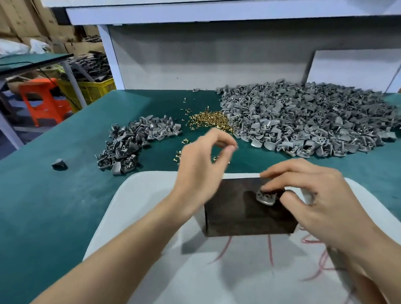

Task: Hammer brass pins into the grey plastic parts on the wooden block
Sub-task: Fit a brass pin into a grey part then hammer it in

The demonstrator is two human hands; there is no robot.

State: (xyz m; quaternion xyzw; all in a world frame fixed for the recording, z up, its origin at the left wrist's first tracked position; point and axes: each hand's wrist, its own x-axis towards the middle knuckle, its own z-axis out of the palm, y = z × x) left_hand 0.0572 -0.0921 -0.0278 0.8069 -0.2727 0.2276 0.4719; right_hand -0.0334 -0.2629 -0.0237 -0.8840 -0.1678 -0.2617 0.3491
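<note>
While it lies on the right half of the dark wooden block (232,210), right of the frame's centre, the grey plastic part (266,198) shows its hollow, ribbed side upward. Its long axis runs roughly across the frame, and its rounded edge points toward the lower edge of the frame. The right hand (318,196) curls over it from the right: fingertips press on its upper edge and the thumb sits at its right end, so the part is pinched in place on the block.

The left hand (202,165) hangs above the block's upper left corner, thumb and forefinger tips closed together in a tight pinch. The blur hides whether anything sits between them.

The block stands on a white board (152,224) marked with red lines, which lies on a green mat (46,206). Beyond the hands, a small pile of brass pins (210,122) lies at the frame's centre, with loose pins scattered around it. A large heap (309,118) of grey parts spreads to its right and a smaller heap (134,141) to its left. 1 stray part (59,164) lies alone at the left.
</note>
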